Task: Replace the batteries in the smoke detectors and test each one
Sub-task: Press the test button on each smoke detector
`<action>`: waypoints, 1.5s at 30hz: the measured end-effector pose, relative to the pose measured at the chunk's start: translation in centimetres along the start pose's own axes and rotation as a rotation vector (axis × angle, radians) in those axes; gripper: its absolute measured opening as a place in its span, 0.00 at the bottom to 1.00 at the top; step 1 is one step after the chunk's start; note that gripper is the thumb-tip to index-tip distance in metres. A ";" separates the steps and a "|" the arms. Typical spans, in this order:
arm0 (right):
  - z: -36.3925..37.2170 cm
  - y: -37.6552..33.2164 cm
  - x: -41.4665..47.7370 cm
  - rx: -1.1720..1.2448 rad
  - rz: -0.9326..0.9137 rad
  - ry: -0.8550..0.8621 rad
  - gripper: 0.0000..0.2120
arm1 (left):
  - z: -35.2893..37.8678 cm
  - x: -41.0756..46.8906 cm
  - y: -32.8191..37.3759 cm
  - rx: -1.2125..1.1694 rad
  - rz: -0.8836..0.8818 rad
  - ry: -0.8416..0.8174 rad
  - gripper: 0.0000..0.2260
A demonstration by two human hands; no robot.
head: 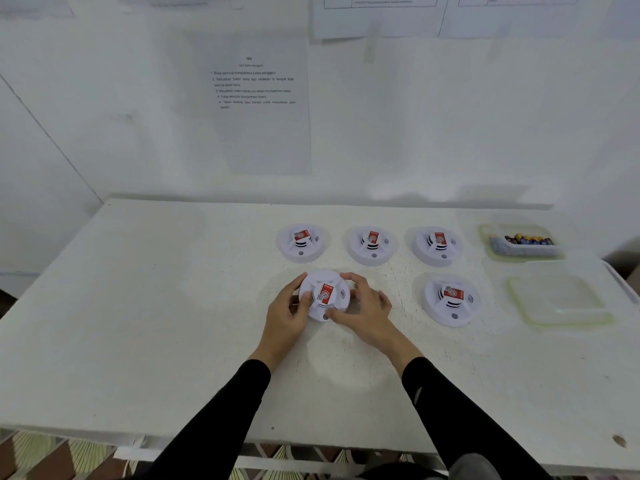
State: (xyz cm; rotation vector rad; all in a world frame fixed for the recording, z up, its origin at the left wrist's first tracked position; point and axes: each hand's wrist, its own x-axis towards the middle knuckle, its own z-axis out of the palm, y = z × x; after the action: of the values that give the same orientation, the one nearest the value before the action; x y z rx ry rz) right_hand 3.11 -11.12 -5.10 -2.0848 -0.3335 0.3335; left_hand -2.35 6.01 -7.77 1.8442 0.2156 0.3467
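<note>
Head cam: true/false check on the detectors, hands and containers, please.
1. The left hand and right hand both grip the held detector. True.
2. Six detectors are in view. False: five, the held one and four others on the table.
3. The batteries lie in the far container. True.
4. The near container holds batteries too. False: it looks empty.

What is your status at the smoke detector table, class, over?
Left hand and right hand: grip on round white plastic smoke detector with red label. Four matching detectors lie clear of hands. Clear plastic tub of batteries far right, nothing blocking.
</note>
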 end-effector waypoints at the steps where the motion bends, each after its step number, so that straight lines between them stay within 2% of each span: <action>1: -0.1 0.1 0.0 -0.001 0.000 -0.006 0.30 | 0.0 0.0 0.0 -0.002 -0.001 0.002 0.16; 5: -0.2 0.3 0.0 0.040 0.007 -0.039 0.29 | 0.0 0.0 0.1 -0.005 -0.013 0.004 0.16; 13: -0.6 0.3 0.1 0.164 0.071 -0.070 0.16 | 0.0 -0.1 0.3 -0.016 -0.011 -0.003 0.15; 45: -0.9 -0.9 -0.6 0.156 0.064 -0.048 0.16 | 0.0 0.0 0.3 -0.031 -0.018 -0.007 0.14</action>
State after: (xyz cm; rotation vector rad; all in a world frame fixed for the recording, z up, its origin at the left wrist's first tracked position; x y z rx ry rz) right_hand 2.80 -11.60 -3.77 -1.9394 -0.2610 0.4351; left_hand -2.33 5.94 -7.49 1.8119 0.2201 0.3293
